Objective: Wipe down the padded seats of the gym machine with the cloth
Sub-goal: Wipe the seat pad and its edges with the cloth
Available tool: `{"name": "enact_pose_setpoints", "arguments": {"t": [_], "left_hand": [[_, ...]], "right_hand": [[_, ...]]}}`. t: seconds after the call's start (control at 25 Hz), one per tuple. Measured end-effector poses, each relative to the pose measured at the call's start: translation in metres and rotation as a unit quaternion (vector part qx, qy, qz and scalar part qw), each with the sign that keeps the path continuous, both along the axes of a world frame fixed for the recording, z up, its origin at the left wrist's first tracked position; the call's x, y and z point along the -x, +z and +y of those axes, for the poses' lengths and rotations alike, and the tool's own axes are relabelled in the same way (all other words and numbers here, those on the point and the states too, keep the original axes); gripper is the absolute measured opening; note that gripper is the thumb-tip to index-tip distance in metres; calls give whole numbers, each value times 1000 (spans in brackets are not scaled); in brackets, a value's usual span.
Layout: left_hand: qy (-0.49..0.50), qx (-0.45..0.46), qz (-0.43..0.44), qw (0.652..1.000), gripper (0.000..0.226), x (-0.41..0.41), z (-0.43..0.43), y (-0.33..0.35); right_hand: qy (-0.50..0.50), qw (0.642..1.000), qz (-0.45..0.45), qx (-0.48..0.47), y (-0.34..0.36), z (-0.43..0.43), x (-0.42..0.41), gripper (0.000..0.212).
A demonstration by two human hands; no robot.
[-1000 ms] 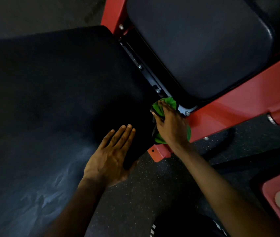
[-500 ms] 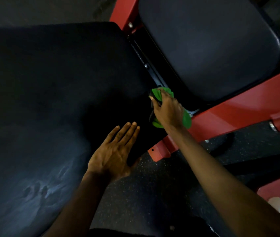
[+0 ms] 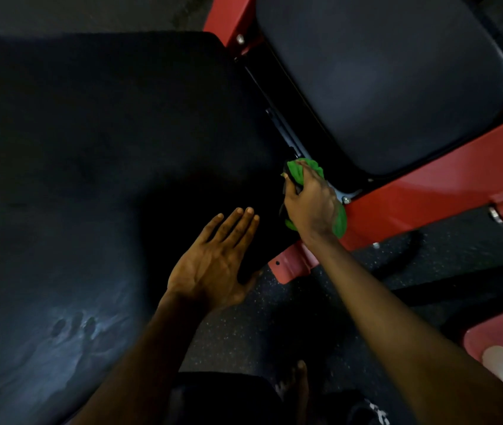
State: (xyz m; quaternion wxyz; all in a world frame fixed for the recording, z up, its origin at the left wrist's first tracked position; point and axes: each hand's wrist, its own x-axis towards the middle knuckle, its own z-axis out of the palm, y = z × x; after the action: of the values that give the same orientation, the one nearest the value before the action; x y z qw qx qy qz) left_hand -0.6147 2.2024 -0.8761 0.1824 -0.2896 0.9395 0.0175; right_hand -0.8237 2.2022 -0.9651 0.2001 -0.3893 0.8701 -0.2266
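Cloth (image 3: 300, 171) under right hand (image 3: 311, 207) fingers, apparently curled round it; left hand (image 3: 213, 265) fingers straight.

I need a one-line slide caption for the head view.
Right hand grips green cloth at edge of large black pad; left hand rests flat on it.

The person's forearms are uncovered down to the bare left grip (image 3: 213, 265) and right grip (image 3: 311, 204), and well below the left grip lies dark clothing (image 3: 222, 397), with a white printed pattern (image 3: 373, 409) far below the right grip.
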Motion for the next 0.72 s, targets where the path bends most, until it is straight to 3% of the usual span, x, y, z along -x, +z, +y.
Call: {"name": "enact_pose_setpoints", "arguments": {"t": [0.32,0.72], "left_hand": [[3,-25,-25,999,88,0,-1,1],[2,-47,-26,999,87,2,-3,3]], "right_hand": [[-32,999,12,-29,8,-5,-1,48],[-3,999,17,-47,10,-6,1,43]]}}
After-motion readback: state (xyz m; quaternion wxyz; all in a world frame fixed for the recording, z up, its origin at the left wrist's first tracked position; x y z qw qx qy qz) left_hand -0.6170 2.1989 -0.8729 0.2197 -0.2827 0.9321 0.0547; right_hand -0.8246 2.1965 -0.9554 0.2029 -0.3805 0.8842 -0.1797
